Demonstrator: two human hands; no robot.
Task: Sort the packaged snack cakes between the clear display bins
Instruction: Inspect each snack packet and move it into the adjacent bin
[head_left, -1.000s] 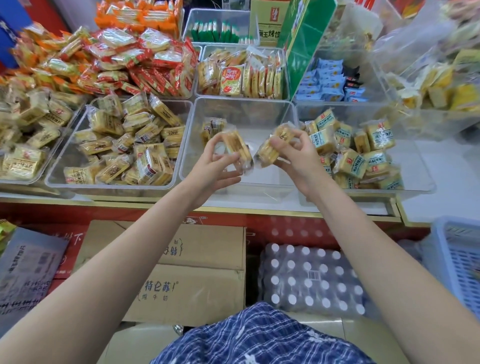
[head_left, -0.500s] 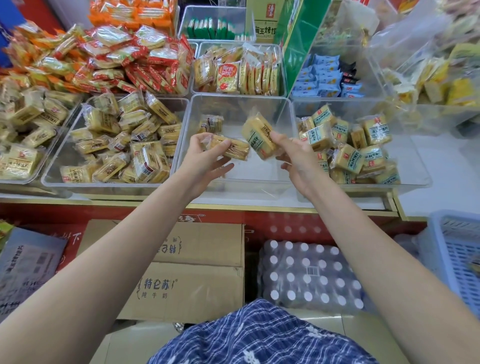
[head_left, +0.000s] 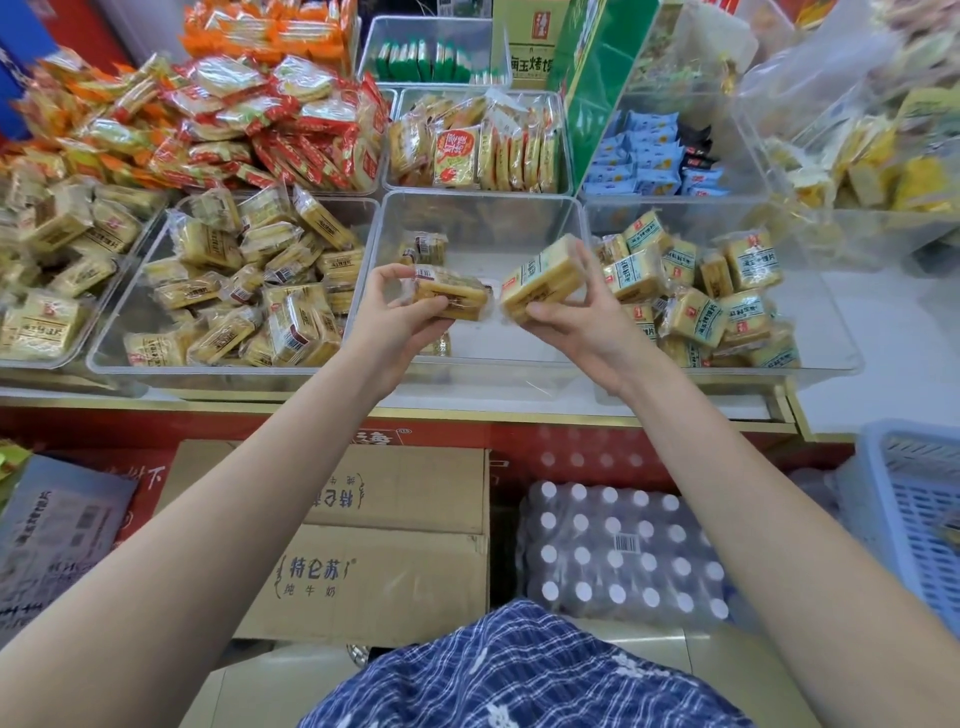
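Head view: left hand (head_left: 396, 317) is pinching a brown-label cake (head_left: 451, 295), right hand (head_left: 582, 318) gripping a blue-label cake (head_left: 540, 276), over the middle bin's (head_left: 483, 374) front edge.

Bare forearms; blue-and-white plaid garment (head_left: 519, 675) with small white motifs.

Display counter (head_left: 467, 402), gold-edged: 3 clear bins (head_left: 470, 366) rest side by side directly on it, beneath and flanking both hands.
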